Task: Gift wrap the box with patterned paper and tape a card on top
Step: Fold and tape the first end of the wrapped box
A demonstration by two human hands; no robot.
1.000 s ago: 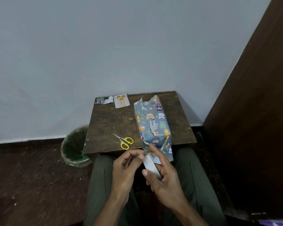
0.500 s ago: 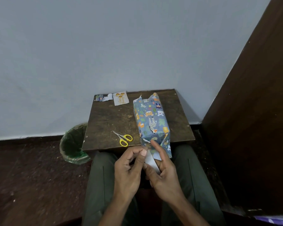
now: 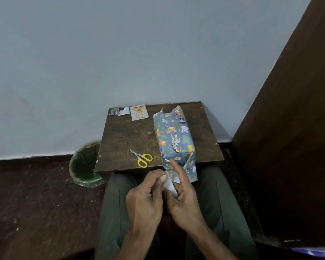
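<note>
Both forearms reach forward over the lap, hands meeting at the middle. The left hand has its fingers curled with the thumb pinching forward. The right hand cups beside it, index finger extended upward.

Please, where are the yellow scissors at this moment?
In the head view the yellow scissors lie flat near the front edge of the small wooden table, left of the wrapped box and just beyond the left hand.

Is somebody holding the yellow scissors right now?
No, the yellow scissors lie by themselves on the small wooden table, while the left hand and right hand are busy with a white roll of tape.
</note>
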